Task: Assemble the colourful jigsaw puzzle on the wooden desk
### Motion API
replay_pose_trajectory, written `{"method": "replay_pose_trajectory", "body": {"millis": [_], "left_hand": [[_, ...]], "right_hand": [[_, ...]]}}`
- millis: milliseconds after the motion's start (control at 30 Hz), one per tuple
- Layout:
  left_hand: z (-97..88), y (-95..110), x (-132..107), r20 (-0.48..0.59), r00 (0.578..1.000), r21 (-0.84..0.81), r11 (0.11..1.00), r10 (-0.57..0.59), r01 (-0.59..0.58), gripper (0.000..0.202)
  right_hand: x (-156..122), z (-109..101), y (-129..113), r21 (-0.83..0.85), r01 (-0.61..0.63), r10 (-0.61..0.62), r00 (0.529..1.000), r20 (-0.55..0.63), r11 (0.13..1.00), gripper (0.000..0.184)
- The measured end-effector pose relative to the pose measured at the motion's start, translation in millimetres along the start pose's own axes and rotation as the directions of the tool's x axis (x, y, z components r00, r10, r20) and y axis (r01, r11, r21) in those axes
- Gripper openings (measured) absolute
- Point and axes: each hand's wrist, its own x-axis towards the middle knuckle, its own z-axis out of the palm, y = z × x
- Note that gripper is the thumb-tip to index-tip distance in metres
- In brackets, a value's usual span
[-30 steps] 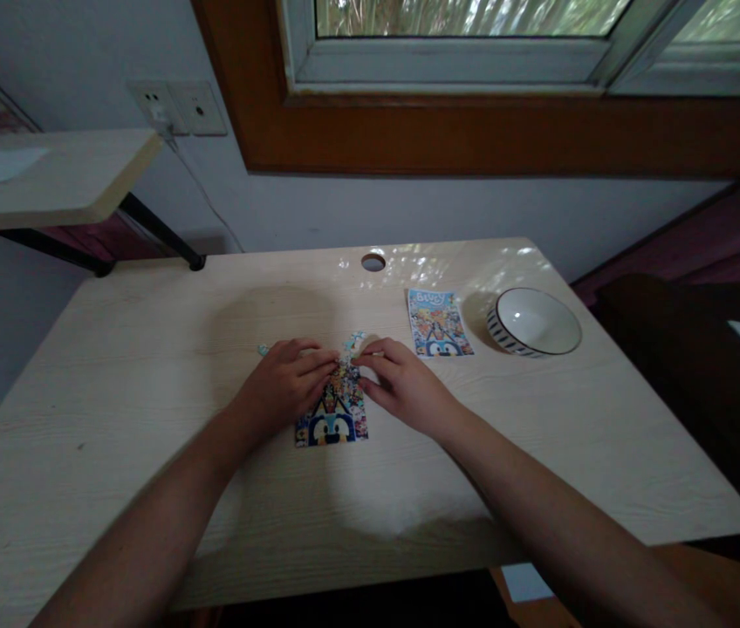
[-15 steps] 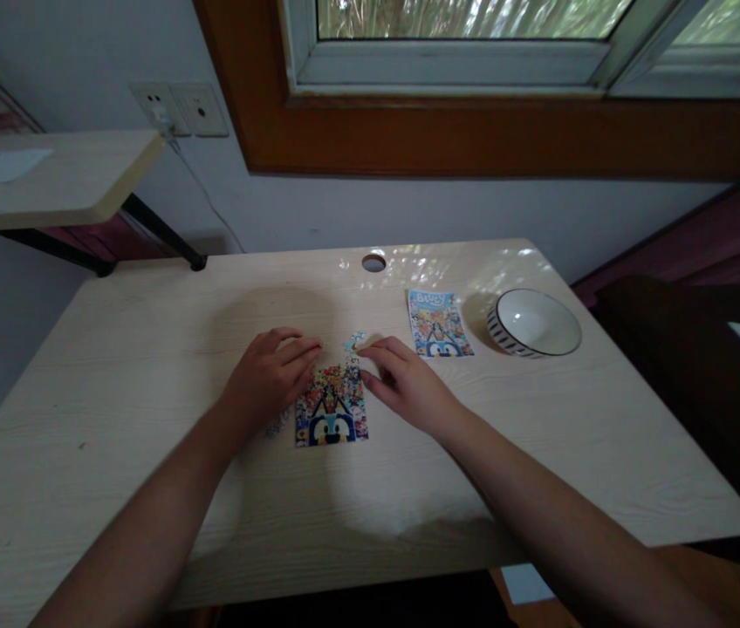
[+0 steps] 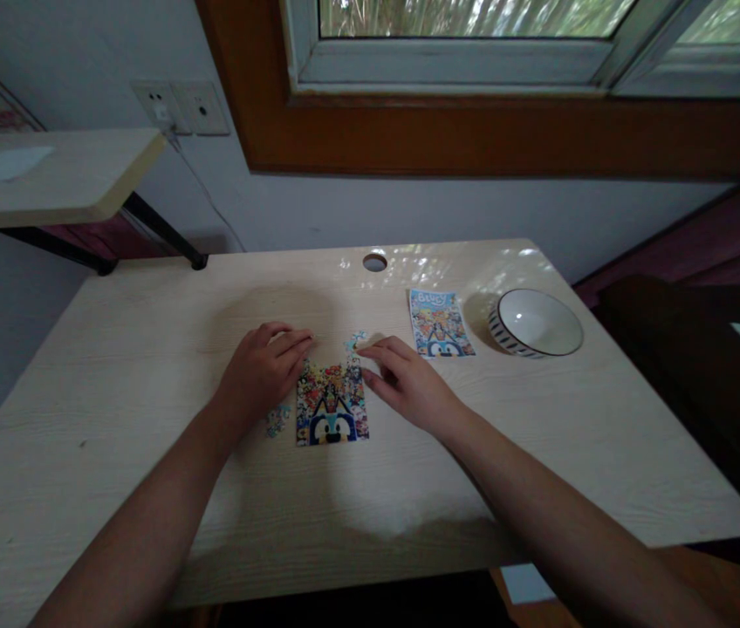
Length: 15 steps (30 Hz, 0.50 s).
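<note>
A partly built colourful jigsaw puzzle [image 3: 332, 406] with a blue cartoon dog lies in the middle of the pale wooden table [image 3: 147, 349]. My left hand [image 3: 260, 373] rests palm down at the puzzle's upper left, fingers stretched toward its top edge. My right hand [image 3: 402, 381] lies at the puzzle's upper right, its fingertips touching a loose bluish piece [image 3: 355, 341] at the top. Another loose piece [image 3: 277, 420] lies beside my left wrist.
A small printed reference picture [image 3: 440, 323] lies to the right of the puzzle, beside a white bowl [image 3: 535, 321] with a striped outside. A round cable hole [image 3: 374, 261] sits near the table's far edge. A second table [image 3: 49, 174] stands at the left.
My left hand has slid left and away from the puzzle's top, uncovering more of the picture and a loose piece by my wrist. My right hand has barely moved.
</note>
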Motion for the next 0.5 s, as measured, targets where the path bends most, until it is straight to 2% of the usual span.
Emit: {"method": "replay_pose_trajectory", "body": {"millis": [267, 400, 500], "left_hand": [[0.5, -1, 0, -0.015, 1.0, -0.071, 0.997, 0.004, -0.005, 0.03], [-2.6, -6, -1, -0.071, 0.997, -0.131, 0.991, -0.009, 0.0, 0.025], [-6.5, -12, -2, -0.136, 0.988, -0.155, 0.986, -0.079, 0.058, 0.023]], "right_hand": [[0, 1, 2, 0.004, -0.046, 0.046, 0.997, -0.064, 0.999, 0.027], [0, 2, 4, 0.005, -0.059, 0.06, 0.992, -0.115, 0.998, 0.026], [0, 1, 4, 0.003, -0.07, 0.07, 0.99, -0.119, 0.998, 0.025]]}}
